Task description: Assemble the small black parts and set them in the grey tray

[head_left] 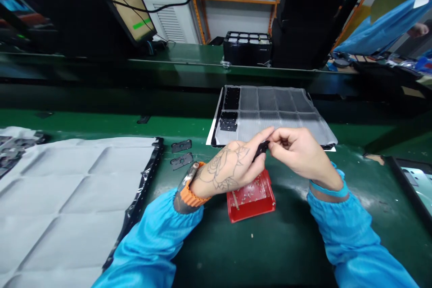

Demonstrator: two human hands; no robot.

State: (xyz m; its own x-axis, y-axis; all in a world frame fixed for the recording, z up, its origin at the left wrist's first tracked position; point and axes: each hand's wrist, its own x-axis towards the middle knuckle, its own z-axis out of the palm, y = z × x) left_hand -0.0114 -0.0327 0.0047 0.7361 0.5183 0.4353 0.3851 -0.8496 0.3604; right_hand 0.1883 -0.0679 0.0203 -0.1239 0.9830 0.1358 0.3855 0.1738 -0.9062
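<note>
Between the fingers and thumb of my left hand (pixel 232 162) is a small black plastic part (pixel 261 148). My right hand (pixel 297 150) meets it at the part's right end, its thumb and forefinger pinched there; whether a tiny piece sits in that pinch is too small to tell. Below both hands stands a red bin (pixel 251 207) with many small pale bits in it. Two flat black plates (pixel 181 161) with cutouts lie to the left of my left wrist. Behind my hands is a tray (pixel 280 119) under a translucent sheet, with several black parts in its left column.
A large tray lined with white sheet (pixel 77 198) covers the left of the green bench (pixel 290 243). Another framed tray (pixel 418 184) is at the right edge. On the back shelf stand a monitor (pixel 130 6) and a black divided box (pixel 247 49); a cable (pixel 168 6) hangs above.
</note>
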